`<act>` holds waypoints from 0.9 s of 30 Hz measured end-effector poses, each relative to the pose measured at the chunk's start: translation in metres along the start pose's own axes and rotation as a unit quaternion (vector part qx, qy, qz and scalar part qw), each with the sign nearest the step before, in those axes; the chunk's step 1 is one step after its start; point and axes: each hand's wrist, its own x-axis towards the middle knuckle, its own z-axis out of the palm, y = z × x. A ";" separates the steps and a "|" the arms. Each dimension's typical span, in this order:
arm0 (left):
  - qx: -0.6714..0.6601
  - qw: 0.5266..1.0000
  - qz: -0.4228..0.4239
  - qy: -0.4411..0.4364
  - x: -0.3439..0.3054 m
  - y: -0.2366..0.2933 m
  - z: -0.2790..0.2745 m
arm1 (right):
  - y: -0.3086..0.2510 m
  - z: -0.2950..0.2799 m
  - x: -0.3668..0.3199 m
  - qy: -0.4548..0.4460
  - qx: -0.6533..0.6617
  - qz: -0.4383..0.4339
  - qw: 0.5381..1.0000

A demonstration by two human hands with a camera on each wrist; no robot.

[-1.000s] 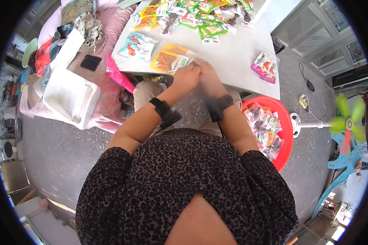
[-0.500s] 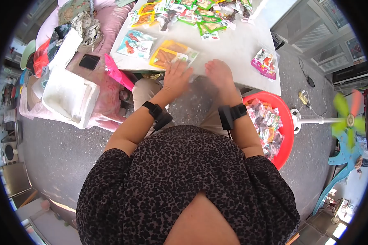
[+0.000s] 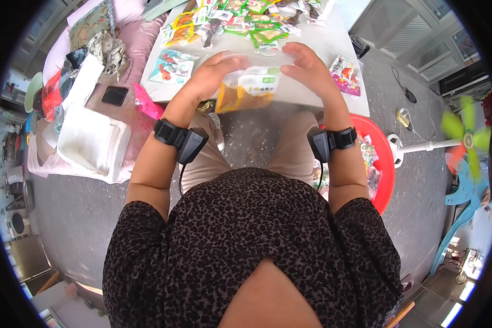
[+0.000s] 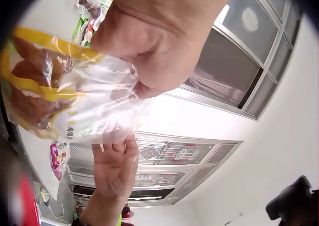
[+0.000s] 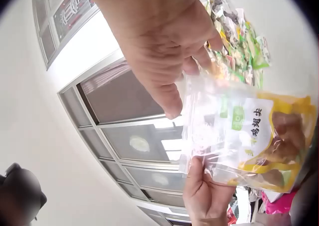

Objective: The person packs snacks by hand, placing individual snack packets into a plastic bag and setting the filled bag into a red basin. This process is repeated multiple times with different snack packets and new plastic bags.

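Observation:
A clear-topped bag with yellow edges, a white label and brown food pieces [image 3: 247, 94] hangs tilted above the table's front edge. My left hand [image 3: 213, 75] pinches its top part at the left; the thumb lies on the plastic in the right wrist view, where the left hand [image 5: 207, 196] is below the bag [image 5: 251, 133]. The right hand [image 3: 315, 74] is at the bag's other side, fingers spread. In the left wrist view, the right hand's palm [image 4: 115, 171] faces the camera, fingertips by the bag's edge [image 4: 89, 104]. Whether they touch it I cannot tell.
On the white table [image 3: 325, 49] lie a blue-white packet [image 3: 171, 68], a pink-purple packet [image 3: 345, 75] and piled small packets [image 3: 262, 24]. A red basin [image 3: 387, 177] of packets stands right, a white foam box [image 3: 87, 142] left, beside a phone [image 3: 115, 95].
The yellow-edged bag has been lifted off the table and brought toward the body, and its clear top now faces away. Both hands have risen and moved apart, the left one taking hold of the bag.

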 end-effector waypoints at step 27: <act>0.099 0.986 -0.067 -0.117 -0.017 -0.067 0.064 | -0.007 -0.091 -0.210 0.126 -0.151 0.215 0.957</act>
